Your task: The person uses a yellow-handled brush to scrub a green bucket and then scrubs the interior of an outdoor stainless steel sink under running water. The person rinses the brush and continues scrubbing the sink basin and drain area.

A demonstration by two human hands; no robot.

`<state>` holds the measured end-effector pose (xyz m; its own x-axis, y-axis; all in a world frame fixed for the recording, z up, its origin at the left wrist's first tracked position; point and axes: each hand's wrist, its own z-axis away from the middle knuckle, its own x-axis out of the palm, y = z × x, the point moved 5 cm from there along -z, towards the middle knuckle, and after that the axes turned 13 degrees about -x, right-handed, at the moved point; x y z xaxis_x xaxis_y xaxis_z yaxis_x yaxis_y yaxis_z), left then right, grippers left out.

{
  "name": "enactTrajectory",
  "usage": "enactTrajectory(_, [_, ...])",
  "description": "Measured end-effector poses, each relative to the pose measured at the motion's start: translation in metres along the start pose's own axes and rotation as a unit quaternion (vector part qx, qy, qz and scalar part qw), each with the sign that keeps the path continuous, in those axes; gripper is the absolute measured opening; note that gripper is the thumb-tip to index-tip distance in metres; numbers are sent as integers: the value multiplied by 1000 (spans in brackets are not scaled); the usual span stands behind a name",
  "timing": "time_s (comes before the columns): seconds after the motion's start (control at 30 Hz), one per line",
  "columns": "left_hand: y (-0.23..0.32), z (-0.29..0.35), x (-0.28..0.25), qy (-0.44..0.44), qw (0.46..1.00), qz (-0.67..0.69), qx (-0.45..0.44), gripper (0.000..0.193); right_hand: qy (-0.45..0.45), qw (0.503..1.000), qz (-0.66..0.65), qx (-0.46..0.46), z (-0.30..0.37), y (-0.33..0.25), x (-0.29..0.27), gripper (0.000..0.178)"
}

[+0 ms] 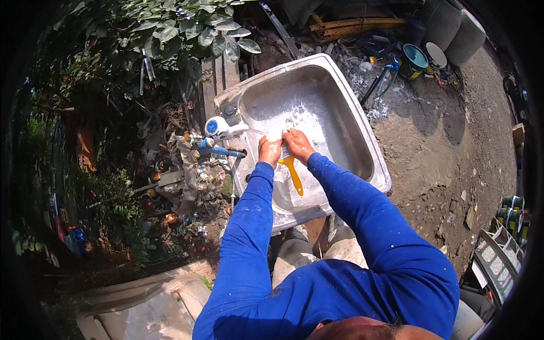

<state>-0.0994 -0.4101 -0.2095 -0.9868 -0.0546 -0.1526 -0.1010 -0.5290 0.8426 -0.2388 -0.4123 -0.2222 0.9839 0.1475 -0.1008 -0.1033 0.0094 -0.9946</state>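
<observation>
Both my hands meet over a metal sink (345, 144), closed around the head of a paintbrush (291, 177) with a yellow handle. My left hand (270, 151) grips it from the left, and my right hand (298, 145) from the right. The handle hangs down toward me, and the bristles are mostly hidden by my fingers. Both hands look wet. A white and blue tap (225, 129) reaches over the sink's left side, its spout ending just left of my hands. White foam or paint-tinted water (305, 118) lies in the basin beyond them.
Leafy branches (187, 28) overhang the far left. A blue pipe (218, 151) runs beside the sink above scattered rubbish. At the far right stand a teal-lined bucket (415, 56) and grey barrels (464, 38). Bare ground (430, 158) lies right of the sink. A grey plastic crate-like frame (498, 260) sits lower right.
</observation>
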Motion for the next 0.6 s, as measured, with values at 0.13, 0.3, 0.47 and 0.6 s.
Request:
enactTrajectory(0.13, [-3, -16, -3, 30, 999, -38, 16, 24, 77, 995, 8, -57, 19, -16, -1, 52])
enactTrajectory(0.3, [-3, -11, -3, 83, 992, -20, -95, 46, 24, 993, -69, 89, 34, -30, -5, 45])
enactTrajectory(0.47, [-22, -23, -14, -11, 950, 265, -164, 44, -49, 982, -134, 121, 31, -44, 7, 31])
enactTrajectory(0.6, [-12, -19, -10, -10, 919, 322, -225, 57, -32, 986, -110, 122, 18, -8, 5, 29])
